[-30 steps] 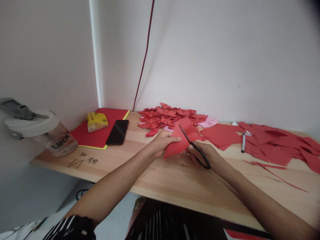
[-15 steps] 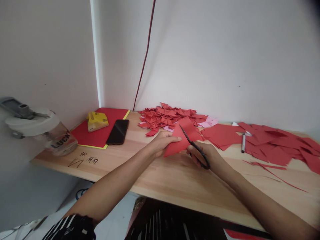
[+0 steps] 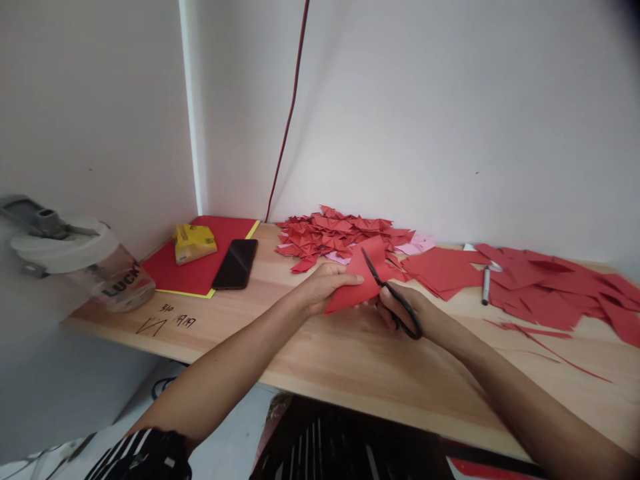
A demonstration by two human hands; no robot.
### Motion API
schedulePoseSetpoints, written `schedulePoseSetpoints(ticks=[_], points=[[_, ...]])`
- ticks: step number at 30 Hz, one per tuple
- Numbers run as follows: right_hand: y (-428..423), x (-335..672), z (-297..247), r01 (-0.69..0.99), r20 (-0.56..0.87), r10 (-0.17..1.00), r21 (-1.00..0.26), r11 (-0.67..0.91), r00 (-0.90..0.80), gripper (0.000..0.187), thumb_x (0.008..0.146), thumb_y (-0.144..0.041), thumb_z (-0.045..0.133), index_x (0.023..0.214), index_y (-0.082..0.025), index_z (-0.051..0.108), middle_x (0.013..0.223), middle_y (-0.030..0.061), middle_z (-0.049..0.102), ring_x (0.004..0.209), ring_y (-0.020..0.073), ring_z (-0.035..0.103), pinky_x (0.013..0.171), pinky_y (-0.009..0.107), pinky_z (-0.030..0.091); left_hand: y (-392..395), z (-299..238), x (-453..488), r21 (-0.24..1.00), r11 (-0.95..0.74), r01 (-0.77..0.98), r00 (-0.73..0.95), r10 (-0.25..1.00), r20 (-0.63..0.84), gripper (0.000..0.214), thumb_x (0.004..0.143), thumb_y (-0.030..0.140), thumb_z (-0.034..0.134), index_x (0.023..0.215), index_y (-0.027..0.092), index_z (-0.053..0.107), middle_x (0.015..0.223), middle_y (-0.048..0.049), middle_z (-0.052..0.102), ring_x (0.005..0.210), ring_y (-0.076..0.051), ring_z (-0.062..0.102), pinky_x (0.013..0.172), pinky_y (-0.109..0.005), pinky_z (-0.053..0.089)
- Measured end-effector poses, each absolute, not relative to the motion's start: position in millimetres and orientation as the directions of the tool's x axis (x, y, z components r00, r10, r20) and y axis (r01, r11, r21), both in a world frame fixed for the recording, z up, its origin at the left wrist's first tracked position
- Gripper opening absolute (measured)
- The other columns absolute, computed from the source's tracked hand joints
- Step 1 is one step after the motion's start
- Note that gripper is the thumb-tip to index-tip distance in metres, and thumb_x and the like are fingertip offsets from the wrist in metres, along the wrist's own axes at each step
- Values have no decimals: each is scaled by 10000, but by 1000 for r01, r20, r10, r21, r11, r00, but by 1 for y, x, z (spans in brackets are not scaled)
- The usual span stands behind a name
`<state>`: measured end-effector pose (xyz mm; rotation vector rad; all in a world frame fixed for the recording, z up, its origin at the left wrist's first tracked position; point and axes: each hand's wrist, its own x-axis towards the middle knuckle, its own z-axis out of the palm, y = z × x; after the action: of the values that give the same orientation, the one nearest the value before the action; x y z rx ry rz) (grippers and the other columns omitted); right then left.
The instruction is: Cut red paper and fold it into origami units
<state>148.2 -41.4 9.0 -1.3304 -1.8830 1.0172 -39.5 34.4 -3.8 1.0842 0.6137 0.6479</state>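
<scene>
My left hand [image 3: 324, 288] pinches a piece of red paper [image 3: 356, 293] by its left side, thumb on top. The sheet is held tilted above the table. Fingers of my right hand [image 3: 406, 308] are wrapped round the handles of black scissors [image 3: 387, 287]. The scissor blades lie across the right part of the paper, pointing up and away from me; whether they are parted I cannot tell. Just behind the paper is a heap of folded red paper pieces [image 3: 335, 233].
Flat red sheets [image 3: 443, 270] and a larger red pile [image 3: 555, 283] lie to the right, with a marker [image 3: 486, 287] and thin red strips [image 3: 535, 331]. At left are a phone [image 3: 236, 264], a yellow packet [image 3: 195, 244], a red folder [image 3: 165, 270] and a clear bottle [image 3: 117, 280].
The scissors have shifted slightly against the paper, and the paper's right part looks more bent. Both hands stay in nearly the same place.
</scene>
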Motion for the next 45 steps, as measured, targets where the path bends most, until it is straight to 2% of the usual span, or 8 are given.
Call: schedulePoseSetpoints(ticks=[4, 9, 21, 30, 34, 40, 45], points=[[-42, 150, 8, 481, 76, 945, -846, 229, -318, 482, 974, -565, 332, 664, -216, 456, 587, 4, 539, 564, 142, 506, 546, 286, 401, 33, -5, -39, 911, 374, -174, 726, 674, -138, 312, 624, 315, 813, 772, 64, 701, 687, -110, 720, 551, -160, 661, 513, -233, 522], [-40, 152, 0, 507, 75, 952, -832, 224, -297, 454, 976, -545, 356, 684, -213, 461, 586, -9, 544, 550, 136, 516, 555, 287, 398, 31, -7, -40, 895, 415, -164, 756, 635, -156, 364, 614, 332, 842, 818, 63, 706, 708, -119, 727, 604, -187, 684, 507, -249, 542], [-44, 144, 6, 494, 89, 965, -845, 204, -247, 460, 979, -538, 358, 725, -197, 533, 555, -24, 543, 515, 121, 495, 527, 267, 363, 31, -7, -38, 885, 427, -187, 751, 643, -151, 328, 629, 310, 835, 799, 64, 701, 706, -135, 728, 624, -196, 691, 529, -257, 551], [-44, 142, 2, 435, 21, 985, -895, 96, -173, 482, 951, -583, 388, 705, -195, 533, 501, -36, 504, 456, 111, 452, 471, 253, 320, 29, -3, -38, 891, 420, -173, 733, 660, -168, 414, 565, 348, 873, 807, 50, 718, 729, -150, 731, 627, -196, 687, 535, -258, 550], [-46, 140, 5, 423, -8, 990, -904, 53, -142, 478, 929, -596, 422, 697, -194, 534, 495, -39, 500, 447, 104, 445, 456, 244, 311, 30, -4, -38, 893, 417, -167, 733, 659, -170, 418, 577, 355, 868, 822, 50, 721, 749, -158, 732, 638, -199, 687, 539, -260, 543], [-45, 137, 8, 455, -37, 994, -890, 14, -104, 492, 905, -618, 426, 683, -195, 538, 466, -35, 494, 415, 106, 454, 434, 242, 311, 29, -5, -39, 895, 417, -162, 729, 661, -176, 424, 574, 354, 869, 825, 49, 716, 758, -157, 731, 653, -206, 691, 554, -268, 536], [-43, 136, 8, 525, -11, 996, -850, 38, -91, 461, 916, -554, 427, 644, -196, 529, 432, -34, 480, 386, 103, 450, 415, 236, 314, 29, -4, -39, 895, 416, -159, 741, 650, -170, 424, 584, 364, 864, 823, 49, 710, 763, -162, 732, 647, -202, 688, 553, -266, 525]])
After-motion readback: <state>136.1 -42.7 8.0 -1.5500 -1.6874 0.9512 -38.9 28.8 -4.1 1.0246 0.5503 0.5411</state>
